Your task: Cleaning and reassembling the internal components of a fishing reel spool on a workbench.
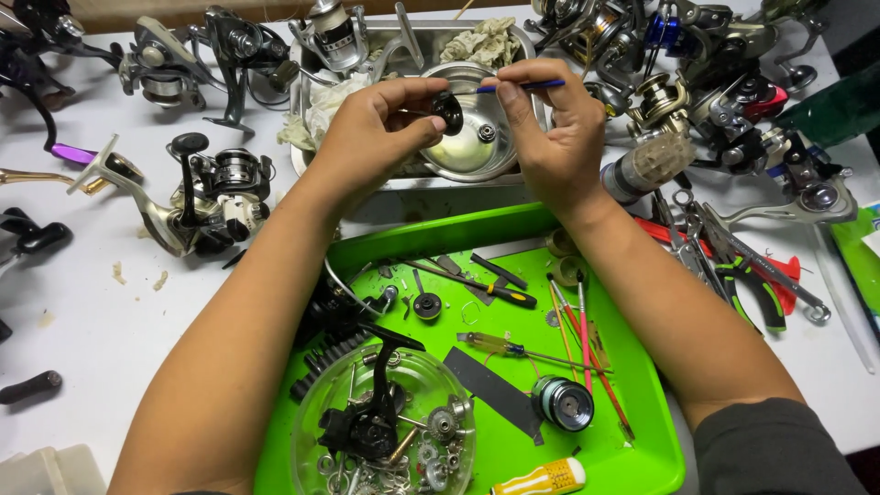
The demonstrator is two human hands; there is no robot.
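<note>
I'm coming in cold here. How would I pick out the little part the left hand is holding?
Start at the metal tray at the top middle of the white table, with the shiny steel bowl in it. Over that bowl, the left hand pinches a small black disc-like part between thumb and fingers. Unlike the loose parts on the green tray below, it is held in the air, with the right hand's thin blue-handled tool pointing at it.

Tray (632, 431) lies before the metal pan (412, 37); reels (211, 192) left, pliers (752, 275) right.

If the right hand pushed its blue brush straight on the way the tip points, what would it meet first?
Likely the small black part pinched in the left hand; the brush in the right hand points left at it, though depth is unclear.
</note>
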